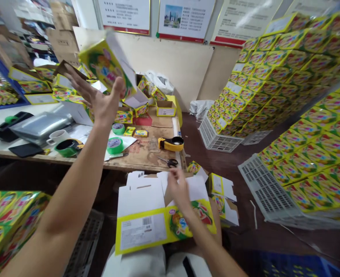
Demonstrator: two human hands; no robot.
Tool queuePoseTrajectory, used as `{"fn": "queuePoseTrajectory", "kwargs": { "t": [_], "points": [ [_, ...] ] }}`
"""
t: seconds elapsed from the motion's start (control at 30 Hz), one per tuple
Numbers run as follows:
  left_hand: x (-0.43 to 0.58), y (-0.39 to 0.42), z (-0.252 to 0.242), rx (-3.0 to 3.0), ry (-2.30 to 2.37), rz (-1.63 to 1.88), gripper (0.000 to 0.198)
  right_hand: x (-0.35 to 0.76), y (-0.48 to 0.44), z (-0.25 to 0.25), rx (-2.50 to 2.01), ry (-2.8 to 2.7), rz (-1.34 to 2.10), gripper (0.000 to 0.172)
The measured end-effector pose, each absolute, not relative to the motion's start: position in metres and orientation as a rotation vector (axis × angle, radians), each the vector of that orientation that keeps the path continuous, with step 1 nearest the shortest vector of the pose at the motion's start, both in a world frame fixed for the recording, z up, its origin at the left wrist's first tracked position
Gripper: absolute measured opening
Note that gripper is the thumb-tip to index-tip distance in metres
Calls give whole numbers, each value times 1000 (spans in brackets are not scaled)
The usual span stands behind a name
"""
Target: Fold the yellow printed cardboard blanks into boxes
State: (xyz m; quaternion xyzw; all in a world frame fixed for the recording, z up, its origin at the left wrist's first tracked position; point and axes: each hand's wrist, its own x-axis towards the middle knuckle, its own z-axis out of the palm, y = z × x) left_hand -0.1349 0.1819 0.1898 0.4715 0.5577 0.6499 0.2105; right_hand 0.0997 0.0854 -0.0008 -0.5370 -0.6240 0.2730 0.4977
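Note:
My left hand is raised over the table, its fingers stretched out and spread. Just beyond its thumb a folded yellow-green carton is tilted in the air, blurred; the fingers are not wrapped round it. On my lap lies an unfolded carton, printed side partly up, with white flaps toward the table. Over the right part of this carton is my right hand, its fingers bent but smeared by motion. Whether they grip a flap cannot be made out.
The table bears scissors, a yellow tape dispenser, green tape rolls, a white mug and open cartons. Packed cartons rise from white crates at right. More flattened cartons lie beside my lap.

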Motion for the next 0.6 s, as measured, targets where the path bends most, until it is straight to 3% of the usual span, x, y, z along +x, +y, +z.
{"fn": "queuePoseTrajectory", "kwargs": {
  "t": [0.07, 0.17, 0.23, 0.33, 0.6],
  "points": [
    [-130, 174, 169, 1782, 1744, 1675, 84, 74, 76, -14, -1198, -1970, 587, 21],
    [-115, 115, 60, 2115, 1762, 1185, 114, 55, 67, -32, -1224, -2352, 431, 30],
    [-111, 64, -24, 2052, 1873, 807, 120, 55, 67, -40, -1252, -2471, 369, 29],
    [-108, 11, -103, 1773, 2093, 682, 121, 56, 71, -41, -1262, -2521, 304, 24],
    [-103, 7, -117, 1760, 2046, 818, 127, 50, 61, -16, -1440, -2488, 168, 18]
  ]
}}
